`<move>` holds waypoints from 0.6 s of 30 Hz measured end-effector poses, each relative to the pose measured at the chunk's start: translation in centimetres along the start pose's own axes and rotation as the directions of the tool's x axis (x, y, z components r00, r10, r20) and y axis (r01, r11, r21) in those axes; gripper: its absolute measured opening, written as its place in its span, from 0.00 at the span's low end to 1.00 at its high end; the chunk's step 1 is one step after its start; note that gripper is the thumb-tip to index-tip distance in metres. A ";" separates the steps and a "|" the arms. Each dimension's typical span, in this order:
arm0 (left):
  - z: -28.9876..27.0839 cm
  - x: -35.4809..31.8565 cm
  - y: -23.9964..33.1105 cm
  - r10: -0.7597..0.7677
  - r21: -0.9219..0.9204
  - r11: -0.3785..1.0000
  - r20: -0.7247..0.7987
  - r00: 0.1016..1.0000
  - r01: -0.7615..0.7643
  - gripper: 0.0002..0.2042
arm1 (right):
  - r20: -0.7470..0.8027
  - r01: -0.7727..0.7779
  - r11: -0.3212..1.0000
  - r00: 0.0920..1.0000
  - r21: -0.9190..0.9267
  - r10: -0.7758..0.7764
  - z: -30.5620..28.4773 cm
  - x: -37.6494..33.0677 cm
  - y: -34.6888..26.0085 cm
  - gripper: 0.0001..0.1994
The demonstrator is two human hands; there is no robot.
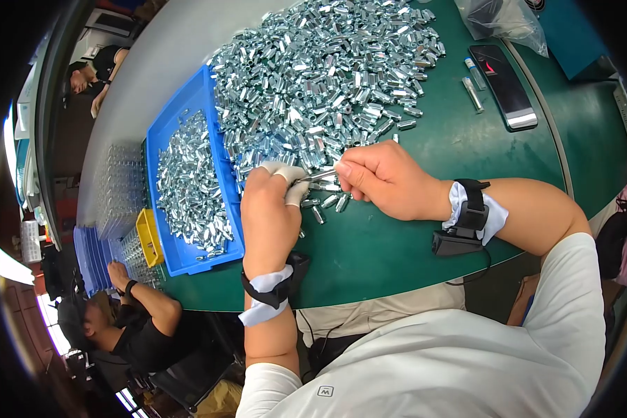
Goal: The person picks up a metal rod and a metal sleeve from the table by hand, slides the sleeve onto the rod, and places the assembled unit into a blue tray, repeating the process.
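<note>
My left hand (pixel 268 197), with white covers on some fingertips, is closed in a pinch at the near edge of a metal heap. What its fingertips hold is mostly hidden; a small metal piece seems to be there. From my right hand (pixel 386 180), a thin metal rod (pixel 318 177) points left and meets the left fingertips. Thumb and fingers of the right hand are pressed together on that rod. Beyond both hands spreads a large heap of shiny hexagonal metal sleeves (pixel 320 76). A few loose sleeves (pixel 318 214) lie just below the fingers.
Left of my hand stands a blue tray (pixel 195 267) holding many similar metal pieces. A yellow bin (pixel 148 237) is beside it. On the green tabletop (pixel 453 157) at right lie a phone (pixel 503 87) and two small tubes (pixel 473 95). Another person (pixel 129 317) works at the lower left.
</note>
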State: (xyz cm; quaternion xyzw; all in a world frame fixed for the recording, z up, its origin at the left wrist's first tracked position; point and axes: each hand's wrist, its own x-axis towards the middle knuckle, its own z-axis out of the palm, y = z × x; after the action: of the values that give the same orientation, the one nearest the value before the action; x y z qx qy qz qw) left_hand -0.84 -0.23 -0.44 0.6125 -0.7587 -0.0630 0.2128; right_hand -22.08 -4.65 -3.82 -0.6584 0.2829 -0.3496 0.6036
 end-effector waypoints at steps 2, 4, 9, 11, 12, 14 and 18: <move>-0.2 -0.2 0.1 -0.187 -0.113 0.975 0.043 0.981 0.191 0.09 | 0.000 0.005 1.000 1.000 -0.011 -0.005 0.0 0.0 0.1 0.17; -0.1 -0.8 -0.1 -0.216 -0.324 0.920 0.056 0.975 0.222 0.09 | -0.009 0.010 1.000 1.000 -0.013 -0.010 0.0 0.0 0.2 0.17; 0.0 -1.3 0.8 -0.224 -0.706 0.669 0.106 0.969 0.232 0.08 | 0.015 0.040 0.995 0.999 -0.089 -0.038 -0.2 -0.2 0.0 0.16; 0.0 -1.3 0.8 -0.192 -0.712 0.671 0.105 0.976 0.208 0.08 | 0.023 0.046 0.991 0.999 -0.122 -0.044 -0.3 0.0 0.0 0.16; 0.0 -1.4 0.7 -0.211 -0.738 0.643 0.089 0.973 0.207 0.08 | 0.023 0.045 0.991 0.999 -0.123 -0.042 -0.2 0.0 0.0 0.16; 0.1 -1.5 0.6 -0.252 -0.787 0.584 0.058 0.966 0.199 0.09 | 0.002 0.005 0.998 1.000 -0.069 -0.005 -0.1 0.1 0.0 0.16; -0.1 -1.6 0.7 -0.262 -0.788 0.580 0.060 0.963 0.207 0.09 | -0.013 -0.020 0.999 1.000 -0.030 0.020 -0.1 0.0 0.0 0.16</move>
State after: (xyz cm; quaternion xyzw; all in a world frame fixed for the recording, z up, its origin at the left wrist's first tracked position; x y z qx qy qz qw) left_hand -1.21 1.48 -0.47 0.5529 -0.5586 -0.3977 0.4734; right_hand -22.17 -4.68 -3.84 -0.6623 0.2986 -0.3434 0.5952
